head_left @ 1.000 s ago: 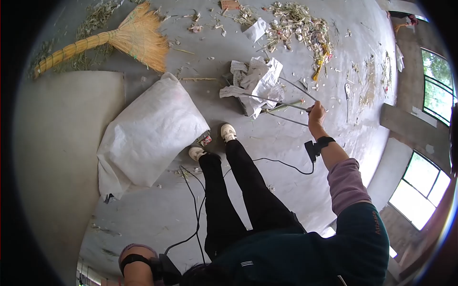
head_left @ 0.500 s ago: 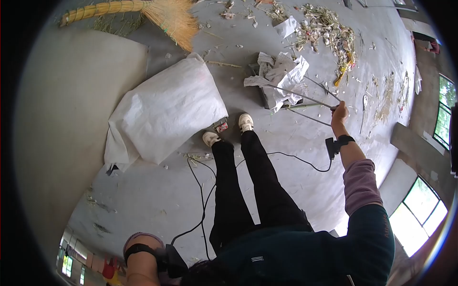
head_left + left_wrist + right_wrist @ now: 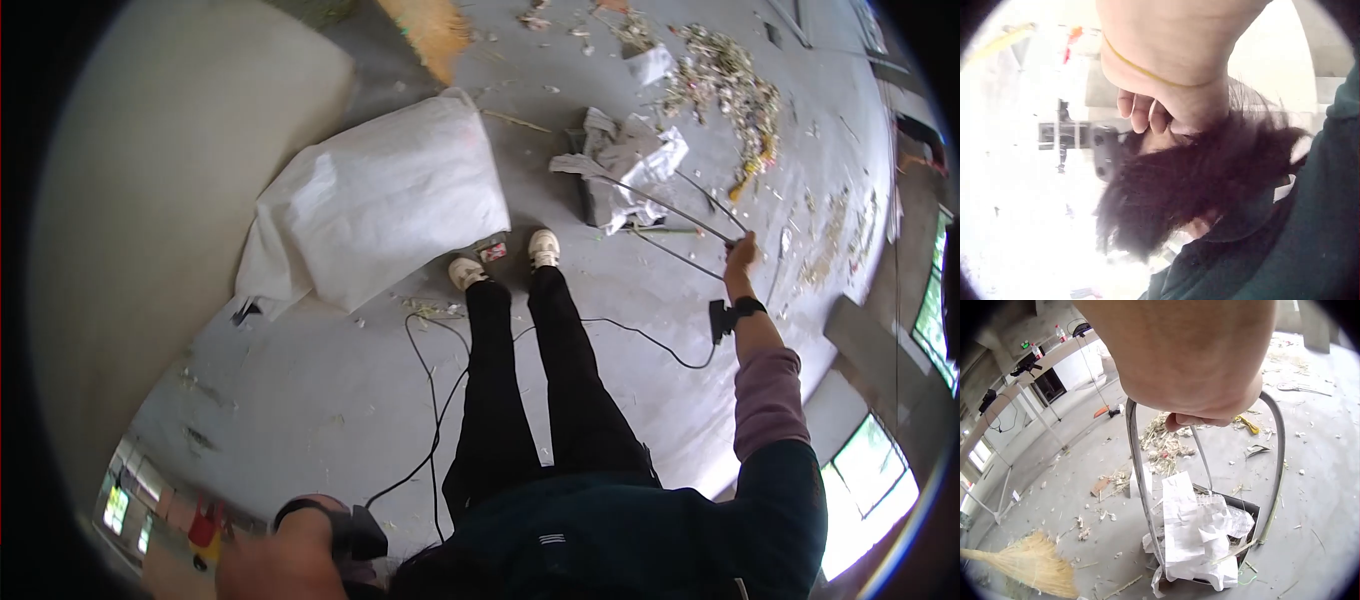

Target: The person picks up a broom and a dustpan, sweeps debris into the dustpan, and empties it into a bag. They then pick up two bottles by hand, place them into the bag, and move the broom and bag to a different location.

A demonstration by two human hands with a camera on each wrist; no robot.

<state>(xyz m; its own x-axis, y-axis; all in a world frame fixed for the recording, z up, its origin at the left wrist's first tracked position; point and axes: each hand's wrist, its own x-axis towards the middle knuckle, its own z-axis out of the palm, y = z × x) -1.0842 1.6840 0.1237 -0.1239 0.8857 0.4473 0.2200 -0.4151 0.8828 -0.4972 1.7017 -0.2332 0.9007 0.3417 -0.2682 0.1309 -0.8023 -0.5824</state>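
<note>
My right hand (image 3: 740,265) grips the end of the long thin metal handle (image 3: 672,209) of a dustpan (image 3: 598,206). Crumpled white paper (image 3: 640,160) fills the pan, which is low over the floor. In the right wrist view, the bent handle (image 3: 1137,481) runs down from the hand to the paper-filled pan. My left hand (image 3: 1188,103) is up at my head, its fingers (image 3: 1141,115) bent beside dark hair (image 3: 1166,181) and a black head-worn device (image 3: 1109,153). I cannot tell whether those fingers hold anything.
A large white sack (image 3: 390,200) lies left of my feet. A straw broom (image 3: 1029,562) is on the floor, with a heap of dry plant scraps (image 3: 725,85) beyond the dustpan. Black cables (image 3: 435,410) trail near my legs. A pale panel (image 3: 190,150) fills the left side.
The head view has turned, so the sack and dustpan appear farther right and the broom slips off the top. My left forearm has lifted toward my head. The right hand keeps its grip.
</note>
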